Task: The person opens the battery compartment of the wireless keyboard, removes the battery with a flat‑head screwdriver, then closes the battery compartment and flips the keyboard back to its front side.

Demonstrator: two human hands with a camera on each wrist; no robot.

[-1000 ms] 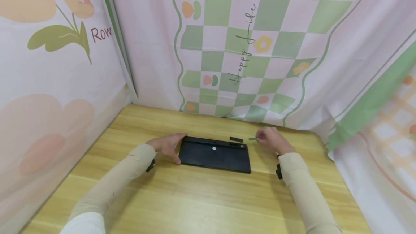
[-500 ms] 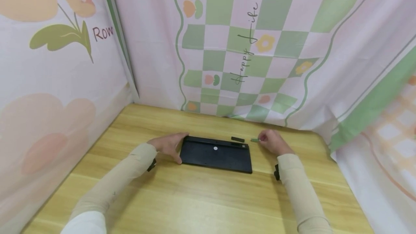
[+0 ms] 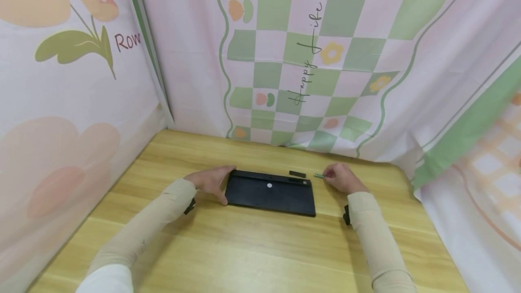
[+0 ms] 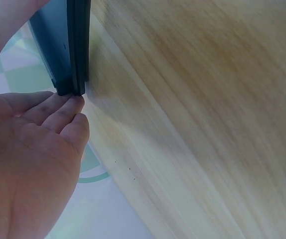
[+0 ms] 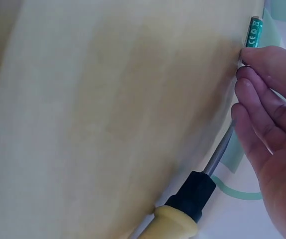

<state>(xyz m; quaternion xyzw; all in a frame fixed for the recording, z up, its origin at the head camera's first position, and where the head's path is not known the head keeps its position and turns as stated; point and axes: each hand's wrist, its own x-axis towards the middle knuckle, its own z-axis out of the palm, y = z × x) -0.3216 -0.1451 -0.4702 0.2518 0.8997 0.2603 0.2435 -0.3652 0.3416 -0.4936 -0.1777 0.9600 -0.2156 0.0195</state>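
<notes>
A black keyboard (image 3: 260,197) lies face down on the table, its battery compartment (image 3: 298,181) uncovered at the far right corner. My left hand (image 3: 209,182) holds its left end, thumb at the near corner and fingertips at the far one. In the left wrist view, those fingertips touch the edge of the keyboard (image 4: 58,47). My right hand (image 3: 342,178) pinches a small green battery (image 5: 254,32) between thumb and fingers, right of the keyboard. Just behind the compartment lies a small black battery cover (image 3: 297,174).
A screwdriver (image 5: 195,191) with a yellow and black handle lies by my right hand in the right wrist view; the head view does not show it. Patterned curtains (image 3: 301,116) border the wooden table (image 3: 244,248) at the back and sides.
The battery in my right hand has shifted slightly and turned a little between the fingers. My left hand and the keyboard stay the same.
</notes>
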